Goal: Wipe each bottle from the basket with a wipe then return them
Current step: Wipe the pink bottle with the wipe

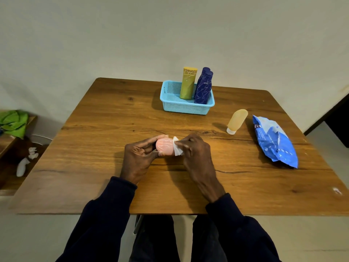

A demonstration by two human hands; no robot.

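My left hand (138, 157) grips a pink bottle (164, 146) just above the middle of the wooden table (94, 148). My right hand (196, 154) presses a white wipe (177, 148) against the bottle's right end. At the back of the table stands a light blue basket (186, 107) with an olive-yellow bottle (188, 83) and a dark blue bottle (203, 86) upright inside it. A pale orange bottle (237, 121) stands cap-down on the table to the right of the basket.
A blue pack of wipes (273, 141) lies near the table's right edge. Left of the table, a low wooden shelf carries a green cloth (14, 122), and white crumpled pieces (24, 163) lie on the floor there. A wall runs behind the table.
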